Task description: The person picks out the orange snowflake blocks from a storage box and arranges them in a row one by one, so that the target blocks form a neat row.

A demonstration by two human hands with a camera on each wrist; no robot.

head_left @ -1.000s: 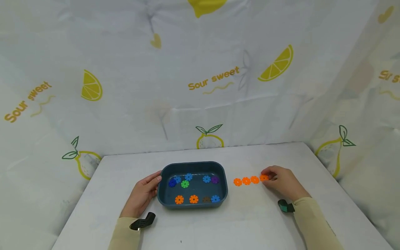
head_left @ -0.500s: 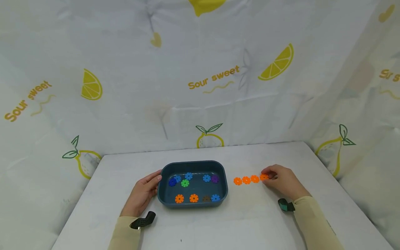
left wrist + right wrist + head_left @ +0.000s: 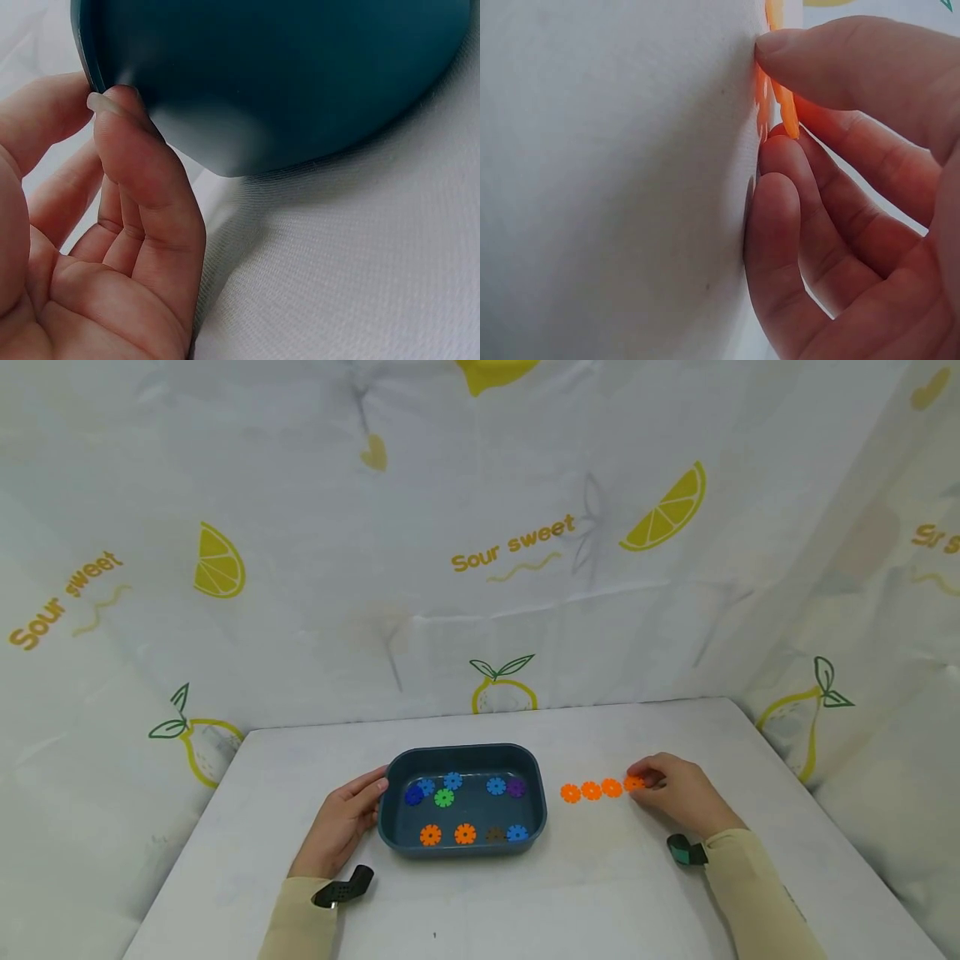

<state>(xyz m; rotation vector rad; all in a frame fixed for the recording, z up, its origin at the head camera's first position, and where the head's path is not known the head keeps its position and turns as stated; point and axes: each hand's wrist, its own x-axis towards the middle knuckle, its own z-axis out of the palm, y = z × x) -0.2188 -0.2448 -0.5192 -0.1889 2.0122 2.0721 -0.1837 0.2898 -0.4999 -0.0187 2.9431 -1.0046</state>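
My left hand grips the left rim of a dark teal plastic tray, thumb and fingers on the wall in the left wrist view. On the right, my right hand pinches an orange notched plastic disc close to the tabletop. That disc stands at the right end of a row of orange discs lying beside the tray. Seen edge-on in the right wrist view, the orange disc sits between thumb and fingers, partly hidden by them.
Inside the tray lie several notched discs: orange discs, a green disc, light blue discs, a dark blue disc, a purple disc and a brown disc. A lemon-printed cloth hangs behind the white table.
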